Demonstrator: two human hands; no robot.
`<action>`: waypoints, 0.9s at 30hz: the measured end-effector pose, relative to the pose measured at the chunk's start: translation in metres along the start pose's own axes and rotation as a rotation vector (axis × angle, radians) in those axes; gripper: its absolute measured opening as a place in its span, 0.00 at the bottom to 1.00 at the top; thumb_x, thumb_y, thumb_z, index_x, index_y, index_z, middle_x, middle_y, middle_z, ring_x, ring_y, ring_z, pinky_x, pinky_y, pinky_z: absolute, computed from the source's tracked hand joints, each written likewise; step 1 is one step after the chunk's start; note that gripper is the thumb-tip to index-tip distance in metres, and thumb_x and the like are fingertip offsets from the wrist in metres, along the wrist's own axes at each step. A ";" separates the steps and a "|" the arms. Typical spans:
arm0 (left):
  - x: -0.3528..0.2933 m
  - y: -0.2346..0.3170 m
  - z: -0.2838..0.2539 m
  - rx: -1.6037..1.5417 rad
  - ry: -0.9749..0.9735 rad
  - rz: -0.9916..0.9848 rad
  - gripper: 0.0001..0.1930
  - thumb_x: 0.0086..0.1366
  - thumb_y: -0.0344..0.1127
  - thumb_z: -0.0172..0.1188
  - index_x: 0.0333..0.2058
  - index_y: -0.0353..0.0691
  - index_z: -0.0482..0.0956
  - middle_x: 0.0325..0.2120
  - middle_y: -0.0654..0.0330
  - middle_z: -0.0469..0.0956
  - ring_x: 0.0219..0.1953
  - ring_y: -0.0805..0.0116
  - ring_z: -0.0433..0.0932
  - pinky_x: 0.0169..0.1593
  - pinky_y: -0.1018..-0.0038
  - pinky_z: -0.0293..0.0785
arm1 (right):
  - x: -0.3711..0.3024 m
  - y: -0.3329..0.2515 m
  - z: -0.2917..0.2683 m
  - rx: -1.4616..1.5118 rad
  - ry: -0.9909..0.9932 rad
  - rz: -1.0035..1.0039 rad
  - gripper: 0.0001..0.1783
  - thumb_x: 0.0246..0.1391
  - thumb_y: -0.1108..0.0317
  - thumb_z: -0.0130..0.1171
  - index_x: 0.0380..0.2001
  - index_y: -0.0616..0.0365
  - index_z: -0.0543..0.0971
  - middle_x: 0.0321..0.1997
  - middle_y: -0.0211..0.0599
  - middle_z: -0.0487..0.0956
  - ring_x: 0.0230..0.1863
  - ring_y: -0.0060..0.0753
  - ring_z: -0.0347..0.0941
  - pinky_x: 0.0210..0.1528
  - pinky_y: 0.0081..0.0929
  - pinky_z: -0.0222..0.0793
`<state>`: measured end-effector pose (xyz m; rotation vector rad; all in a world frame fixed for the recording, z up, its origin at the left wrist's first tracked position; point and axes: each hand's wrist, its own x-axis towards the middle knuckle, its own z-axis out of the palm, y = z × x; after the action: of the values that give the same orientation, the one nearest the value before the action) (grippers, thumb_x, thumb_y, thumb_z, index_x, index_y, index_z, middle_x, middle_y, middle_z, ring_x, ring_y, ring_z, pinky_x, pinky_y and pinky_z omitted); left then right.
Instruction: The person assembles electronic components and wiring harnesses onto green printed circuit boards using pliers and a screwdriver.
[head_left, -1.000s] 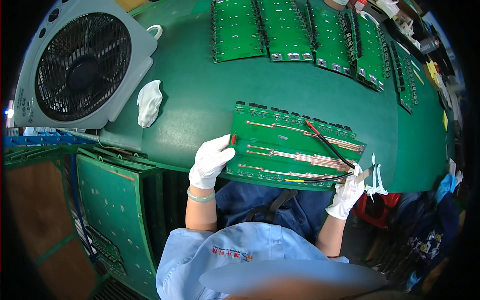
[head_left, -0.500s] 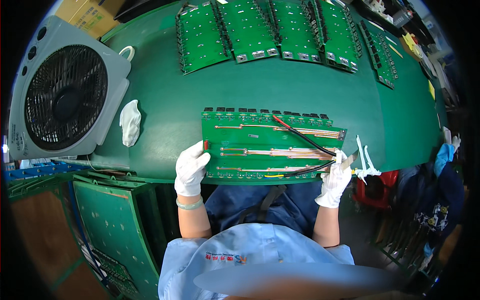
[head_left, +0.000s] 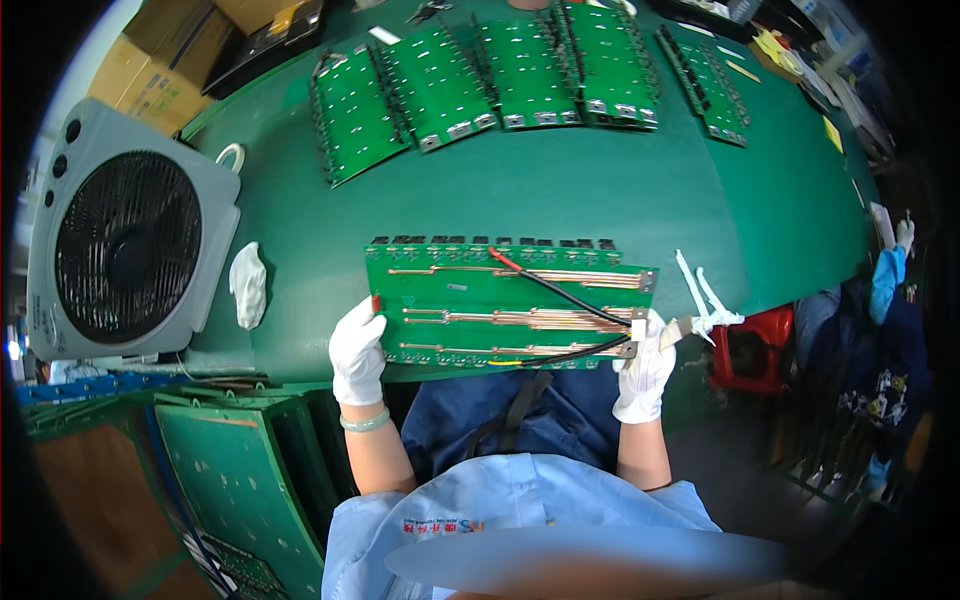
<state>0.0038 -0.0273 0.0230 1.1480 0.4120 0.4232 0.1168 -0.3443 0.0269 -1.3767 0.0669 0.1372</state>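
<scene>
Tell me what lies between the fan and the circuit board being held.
In the head view, a white, cloth-like item lies on the green tabletop between the fan and the held circuit board.

left hand (head_left: pixel 357 355) and right hand (head_left: pixel 644 372) are curled.

On the green rectangular circuit board (head_left: pixel 460 299), I miss the four-o'clock corner behind the white-gloved right hand (head_left: pixel 645 376); six o'clock's blue-brown oval (head_left: pixel 590 562) is blurred.

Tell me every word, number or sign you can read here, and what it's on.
Blue shirt: red chest lettering, which I won't copy out.
Held circuit board: tiny markings, too small to read.
Cardboard box: faint printing, too blurred to read.
</scene>
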 end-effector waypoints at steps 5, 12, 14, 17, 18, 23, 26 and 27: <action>0.003 -0.007 -0.012 -0.026 0.160 0.018 0.21 0.61 0.31 0.54 0.49 0.22 0.69 0.43 0.48 0.75 0.43 0.62 0.76 0.48 0.71 0.71 | -0.017 -0.029 -0.001 -0.006 -0.134 0.308 0.10 0.55 0.65 0.58 0.33 0.61 0.74 0.25 0.28 0.75 0.17 0.13 0.64 0.17 0.14 0.58; 0.014 0.005 -0.006 -0.367 -0.273 -0.135 0.43 0.66 0.63 0.31 0.56 0.17 0.56 0.43 0.40 0.74 0.40 0.55 0.78 0.41 0.70 0.75 | -0.022 -0.046 -0.028 0.220 0.040 0.285 0.09 0.53 0.68 0.56 0.36 0.61 0.74 0.22 0.26 0.72 0.13 0.12 0.60 0.11 0.12 0.49; 0.022 0.011 0.001 -0.309 -0.564 -0.107 0.42 0.67 0.62 0.31 0.55 0.17 0.56 0.39 0.35 0.75 0.33 0.49 0.80 0.33 0.70 0.78 | -0.015 -0.031 -0.062 0.092 0.189 0.135 0.15 0.55 0.65 0.52 0.43 0.62 0.74 0.29 0.30 0.75 0.18 0.16 0.66 0.14 0.14 0.56; 0.018 0.007 0.008 -0.193 -0.399 -0.089 0.40 0.68 0.59 0.31 0.55 0.18 0.57 0.36 0.33 0.75 0.28 0.47 0.80 0.29 0.68 0.79 | 0.007 -0.060 -0.090 0.437 0.441 0.050 0.24 0.58 0.66 0.49 0.57 0.58 0.64 0.35 0.31 0.75 0.23 0.18 0.70 0.17 0.14 0.61; 0.017 0.006 0.008 -0.159 -0.372 -0.088 0.39 0.68 0.59 0.31 0.54 0.18 0.57 0.36 0.34 0.75 0.28 0.47 0.80 0.30 0.68 0.79 | 0.014 -0.067 -0.095 0.503 0.569 -0.049 0.27 0.59 0.67 0.48 0.61 0.56 0.59 0.36 0.32 0.75 0.23 0.18 0.70 0.17 0.14 0.61; 0.008 0.015 0.011 -0.092 -0.271 -0.162 0.33 0.68 0.52 0.39 0.56 0.22 0.59 0.37 0.38 0.76 0.33 0.50 0.79 0.37 0.68 0.78 | 0.076 -0.032 -0.217 0.447 0.521 -0.295 0.27 0.63 0.65 0.40 0.64 0.49 0.53 0.22 0.23 0.66 0.14 0.12 0.57 0.13 0.13 0.51; 0.011 0.024 0.029 0.122 -0.254 -0.165 0.29 0.67 0.46 0.45 0.55 0.24 0.61 0.38 0.39 0.76 0.34 0.54 0.80 0.40 0.71 0.77 | 0.097 -0.015 -0.288 0.549 0.315 -0.351 0.26 0.63 0.62 0.38 0.64 0.49 0.55 0.19 0.25 0.62 0.13 0.14 0.54 0.11 0.14 0.49; 0.017 0.026 0.032 0.058 -0.302 -0.179 0.27 0.66 0.44 0.46 0.54 0.25 0.63 0.38 0.41 0.76 0.34 0.56 0.80 0.40 0.72 0.77 | 0.112 0.006 -0.351 0.707 -0.226 -0.464 0.23 0.60 0.66 0.39 0.59 0.50 0.64 0.22 0.24 0.71 0.19 0.20 0.67 0.28 0.24 0.70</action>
<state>0.0318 -0.0349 0.0569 1.1983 0.2604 0.0788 0.2386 -0.6810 -0.0609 -0.6368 -0.3630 -0.1161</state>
